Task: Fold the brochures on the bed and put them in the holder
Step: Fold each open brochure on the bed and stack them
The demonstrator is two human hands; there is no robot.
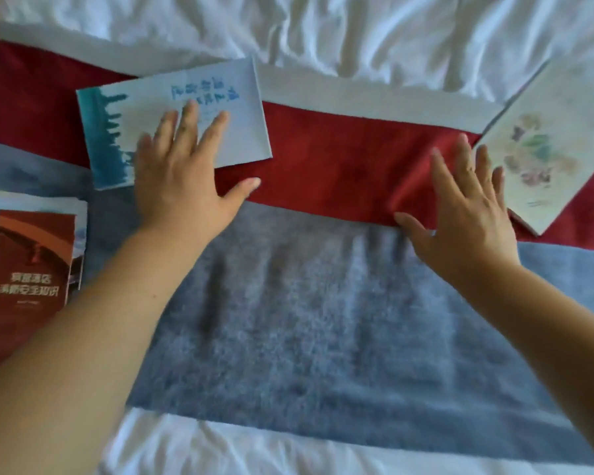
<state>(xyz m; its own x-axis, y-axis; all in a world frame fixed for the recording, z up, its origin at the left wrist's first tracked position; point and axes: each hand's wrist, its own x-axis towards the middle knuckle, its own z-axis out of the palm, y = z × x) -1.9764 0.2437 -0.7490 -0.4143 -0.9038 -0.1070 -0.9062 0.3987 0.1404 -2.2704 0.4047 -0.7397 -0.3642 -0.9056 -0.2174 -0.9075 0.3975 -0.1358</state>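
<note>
Both hands flat and spread over the bed, no brochure gripped.

Left hand [179, 180]: fingers straight and splayed, lying on the lower half of the blue-and-white brochure [244, 132], which sits folded at 10 o'clock on the red band [340, 159] of the runner, top edge over the white strip. Right hand [467, 214]: fingers straight, holding nothing, at 3 o'clock over the red band; fingertips just beside the left edge of the cream floral brochure [556, 145] at 2 o'clock, contact cannot be told. Red brochure [31, 262] lies atop a small pile at 9 o'clock. Grey band [323, 320] fills centre; rumpled white sheet [357, 36] at 12 o'clock.
</note>
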